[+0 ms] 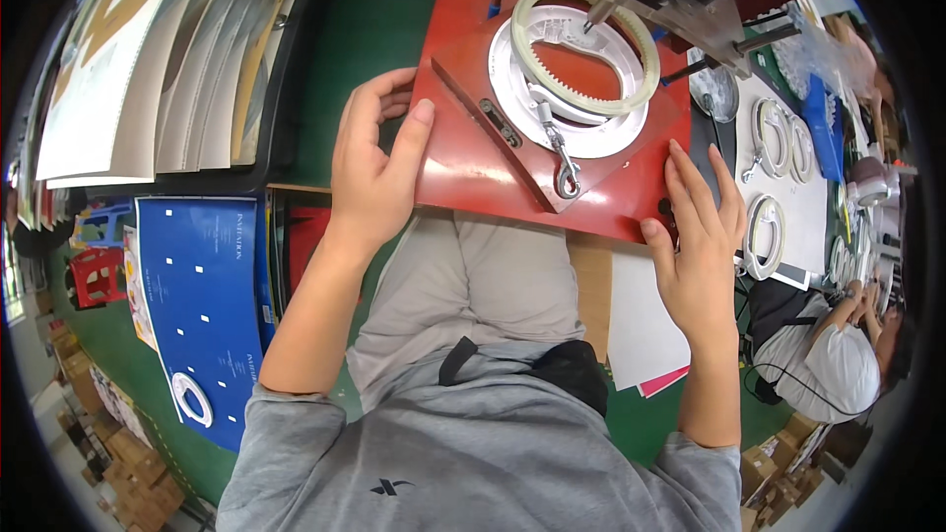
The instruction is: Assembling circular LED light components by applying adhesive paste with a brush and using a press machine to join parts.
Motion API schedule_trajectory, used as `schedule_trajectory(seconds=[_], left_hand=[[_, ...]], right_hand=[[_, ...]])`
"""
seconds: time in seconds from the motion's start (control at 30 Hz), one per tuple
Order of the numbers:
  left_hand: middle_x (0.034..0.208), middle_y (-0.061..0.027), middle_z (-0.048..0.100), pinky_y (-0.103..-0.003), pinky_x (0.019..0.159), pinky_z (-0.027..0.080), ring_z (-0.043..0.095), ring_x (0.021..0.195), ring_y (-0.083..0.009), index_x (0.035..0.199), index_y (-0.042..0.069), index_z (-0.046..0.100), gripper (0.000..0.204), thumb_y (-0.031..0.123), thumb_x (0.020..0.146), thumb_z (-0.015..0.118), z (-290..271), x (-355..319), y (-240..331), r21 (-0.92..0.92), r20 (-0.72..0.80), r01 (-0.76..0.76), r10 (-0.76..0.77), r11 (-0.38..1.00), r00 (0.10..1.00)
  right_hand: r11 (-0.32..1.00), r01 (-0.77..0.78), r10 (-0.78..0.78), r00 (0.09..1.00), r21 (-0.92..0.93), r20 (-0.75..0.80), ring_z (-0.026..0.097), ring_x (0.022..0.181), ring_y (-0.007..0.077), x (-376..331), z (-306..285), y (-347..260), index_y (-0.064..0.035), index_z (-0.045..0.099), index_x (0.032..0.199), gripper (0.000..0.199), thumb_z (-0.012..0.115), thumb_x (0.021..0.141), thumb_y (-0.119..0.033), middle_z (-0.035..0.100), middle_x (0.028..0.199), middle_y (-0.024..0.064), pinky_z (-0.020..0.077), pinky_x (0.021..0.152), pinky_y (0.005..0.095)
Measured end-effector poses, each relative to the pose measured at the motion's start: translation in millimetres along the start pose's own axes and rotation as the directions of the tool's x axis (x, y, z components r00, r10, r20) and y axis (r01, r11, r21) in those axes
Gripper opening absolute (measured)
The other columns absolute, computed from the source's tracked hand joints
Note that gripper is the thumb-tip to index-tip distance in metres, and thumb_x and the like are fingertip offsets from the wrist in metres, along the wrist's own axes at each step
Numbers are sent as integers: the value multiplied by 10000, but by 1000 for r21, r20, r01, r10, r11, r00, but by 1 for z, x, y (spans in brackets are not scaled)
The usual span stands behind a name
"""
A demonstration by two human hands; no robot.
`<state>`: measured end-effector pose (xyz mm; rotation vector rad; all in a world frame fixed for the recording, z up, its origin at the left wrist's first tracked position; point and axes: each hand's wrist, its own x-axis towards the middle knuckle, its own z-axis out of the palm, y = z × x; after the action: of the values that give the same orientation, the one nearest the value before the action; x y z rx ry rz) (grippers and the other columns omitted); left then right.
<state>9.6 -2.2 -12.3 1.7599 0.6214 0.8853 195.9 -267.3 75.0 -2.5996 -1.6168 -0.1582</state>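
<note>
In front of me stands a red metal base (463, 163) of a bench fixture. A white plastic ring-shaped housing (591, 141) lies on its red angled block (527, 172). Above the housing, a cream ring with inner teeth (645, 84) sits tilted, partly overlapping it. A metal swivel snap hook (560, 153) hangs from the housing toward me. My left hand (379, 153) rests at the base's left edge, thumb out and fingers slightly bent. My right hand (698, 236) lies at the right edge, fingers spread beside a dark knob (665, 207). Neither holds a part.
Metal rods and a clear plate (680, 15) of the fixture hang over the rings. On the right table are more white rings with hooks (774, 138) and a blue bin (820, 118). Cardboard sheets (148, 69) stand at left. A person (818, 365) sits at right.
</note>
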Motion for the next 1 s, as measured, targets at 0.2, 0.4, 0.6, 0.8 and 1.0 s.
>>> schedule_trajectory(seconds=[0.2,0.4,0.6,0.8,1.0], left_hand=[[1261,-159,630,-358,1010,515,647,1150,-249,1325,-40,603,389,157,1005,704,-10,3,14,-14,-11,61,-62,998,998],[1084,-111,687,-317,875,543,666,997,-183,1079,-15,730,157,4,924,745,2,23,71,200,185,-410,377,890,908],[962,-82,636,-376,810,498,603,923,-283,943,55,748,151,75,814,823,38,29,88,330,277,-600,533,729,799],[964,-88,615,-391,806,502,584,919,-293,918,45,722,158,64,794,819,52,26,93,415,324,-607,513,678,795],[940,-94,636,-397,814,506,586,918,-298,897,36,697,153,27,788,804,54,33,92,416,355,-652,547,633,758]], right_hand=[[991,3,-5,1000,136,17,395,1492,396,14,-14,15,1,653,1346,424,708,972,-191,526,1562,120,321,1210,501],[929,151,-35,945,337,-326,582,1292,372,46,-11,-1,-28,674,1301,366,715,939,-57,631,1405,152,465,1082,464],[891,335,-185,884,306,-430,620,1260,332,78,10,-10,-65,719,1184,289,718,898,-23,687,1281,104,466,1062,453],[892,371,-226,862,259,-454,645,1204,300,85,20,-6,-72,739,1085,194,740,891,-56,708,1174,69,474,1030,447],[861,423,-260,842,282,-472,662,1123,300,92,21,1,-90,763,1052,178,758,874,-86,707,1088,70,497,974,425]])
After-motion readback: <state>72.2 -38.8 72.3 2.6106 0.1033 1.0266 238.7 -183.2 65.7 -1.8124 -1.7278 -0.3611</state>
